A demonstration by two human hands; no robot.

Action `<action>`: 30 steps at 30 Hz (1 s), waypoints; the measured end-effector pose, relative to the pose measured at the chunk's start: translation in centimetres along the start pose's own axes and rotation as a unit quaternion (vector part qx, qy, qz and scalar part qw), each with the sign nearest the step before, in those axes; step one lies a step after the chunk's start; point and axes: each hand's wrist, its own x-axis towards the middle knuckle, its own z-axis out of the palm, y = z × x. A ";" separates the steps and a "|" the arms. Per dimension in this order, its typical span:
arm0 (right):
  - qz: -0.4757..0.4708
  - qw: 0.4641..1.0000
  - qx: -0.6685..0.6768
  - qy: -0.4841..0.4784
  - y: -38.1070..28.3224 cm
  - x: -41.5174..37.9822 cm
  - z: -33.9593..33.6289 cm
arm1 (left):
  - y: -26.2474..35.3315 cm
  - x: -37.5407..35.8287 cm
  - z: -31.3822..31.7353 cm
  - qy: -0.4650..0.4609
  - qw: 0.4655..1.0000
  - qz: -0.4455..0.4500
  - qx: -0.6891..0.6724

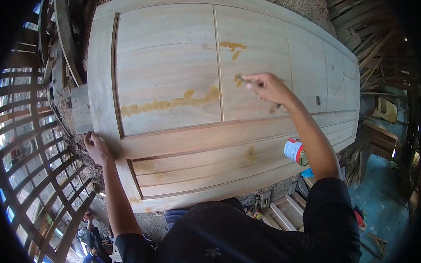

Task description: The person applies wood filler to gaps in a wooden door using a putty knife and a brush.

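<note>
A large pale wooden door panel (170,54) lies flat in front of me. My right hand (267,88) grips a thin tool, seemingly a putty knife (277,104), whose tip meets a brown patch (238,80) on the door. More brown filler-like patches run as a long streak (168,104) across the left section, and others lie above the tool. With bent fingers, my left hand (98,148) holds the door's left edge; its fingertips are partly hidden. Beneath my right forearm, a white-and-red tin (294,151) rests on the door.
A slatted wooden lattice (30,151) stands at the left. Timber pieces (369,28) are stacked at the right, beyond the door's far end. A wooden frame (287,212) lies below the near edge. At the lower left, another person (95,256) is partly visible.
</note>
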 end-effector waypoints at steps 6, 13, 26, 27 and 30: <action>-0.095 0.911 -0.267 0.300 -0.9 5.7 -0.8 | -1.6 1.1 0.4 0.018 0.998 0.019 0.050; -0.061 0.932 -0.221 0.282 -5.0 10.3 -2.6 | -1.5 1.0 0.3 0.034 0.996 0.056 0.065; 0.070 0.958 -0.272 -0.064 -8.8 7.7 -5.2 | -0.2 0.3 -0.1 0.011 0.996 0.020 0.086; 0.072 0.964 -0.255 0.020 -8.3 6.6 -6.5 | -0.3 0.5 0.0 0.010 0.996 0.018 0.083; 0.027 0.947 -0.278 0.160 -3.6 4.9 -8.7 | -1.5 0.9 0.1 0.024 0.995 0.049 0.088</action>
